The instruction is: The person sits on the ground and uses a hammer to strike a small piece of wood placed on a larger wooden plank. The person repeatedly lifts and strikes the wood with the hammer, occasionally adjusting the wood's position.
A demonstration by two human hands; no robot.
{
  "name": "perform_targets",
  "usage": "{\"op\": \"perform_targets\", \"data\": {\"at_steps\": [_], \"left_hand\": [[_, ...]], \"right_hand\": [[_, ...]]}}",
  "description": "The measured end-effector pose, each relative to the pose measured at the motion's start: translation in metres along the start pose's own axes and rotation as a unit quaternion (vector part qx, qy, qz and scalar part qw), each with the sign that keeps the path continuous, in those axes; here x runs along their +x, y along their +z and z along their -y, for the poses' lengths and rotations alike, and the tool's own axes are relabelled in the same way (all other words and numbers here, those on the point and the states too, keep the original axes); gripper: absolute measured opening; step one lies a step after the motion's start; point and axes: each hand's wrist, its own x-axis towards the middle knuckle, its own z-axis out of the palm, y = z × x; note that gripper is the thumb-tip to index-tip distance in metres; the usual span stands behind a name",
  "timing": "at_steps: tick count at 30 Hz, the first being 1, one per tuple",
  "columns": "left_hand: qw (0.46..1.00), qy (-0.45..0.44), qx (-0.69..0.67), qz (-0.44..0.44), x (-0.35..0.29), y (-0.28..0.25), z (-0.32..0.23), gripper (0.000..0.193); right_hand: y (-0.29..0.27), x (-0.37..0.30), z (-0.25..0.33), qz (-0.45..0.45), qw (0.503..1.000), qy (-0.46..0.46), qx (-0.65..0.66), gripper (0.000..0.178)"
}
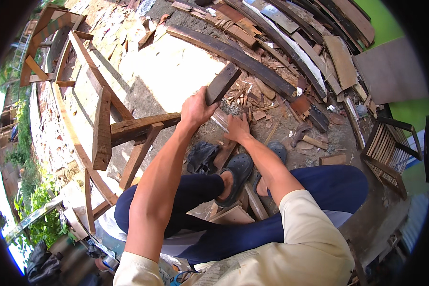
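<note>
My left hand (195, 110) is closed round a dark, short wooden block (223, 83), held tilted up in front of me. Just to its right, my right hand (237, 128) has its fingers bent over the end of a paler strip of wood (219, 118) below the block. What its fingertips touch is partly hidden. To the right of that hand a hammer (311, 139) with a wooden handle lies on the ground. Wood chips (252, 100) are scattered beyond both hands. My feet in dark clogs (238, 177) are close below them.
Wooden frames (97, 109) of joined beams stand at the left, one beam reaching near my left forearm. A long dark plank (233, 55) lies ahead, with stacked boards (291, 43) behind it. A slatted wooden piece (391, 148) is at the right. Black plastic (202, 157) lies beside my foot.
</note>
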Motion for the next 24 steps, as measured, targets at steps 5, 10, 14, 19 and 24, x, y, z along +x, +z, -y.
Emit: {"op": "perform_targets", "data": {"at_steps": [5,10,14,19,24], "left_hand": [[1.000,-0.005,-0.008,0.001,0.003,-0.004,-0.007,0.057],[1.000,0.001,-0.020,0.002,-0.001,-0.001,-0.004,0.057],[1.000,0.018,-0.020,0.003,-0.004,-0.001,-0.008,0.055],[1.000,0.011,-0.011,-0.001,-0.008,-0.012,-0.005,0.054],[1.000,0.016,-0.004,-0.021,-0.010,-0.025,0.004,0.057]], "right_hand": [[0.001,-0.038,-0.031,-0.007,0.999,0.008,-0.036,0.082],[-0.006,-0.082,-0.055,0.015,0.999,0.031,-0.031,0.090],[-0.004,-0.090,-0.052,0.035,0.998,0.029,-0.049,0.096],[-0.003,-0.091,-0.073,0.074,0.978,-0.076,-0.182,0.104],[-0.006,-0.097,-0.083,0.038,0.962,-0.170,-0.209,0.116]]}}
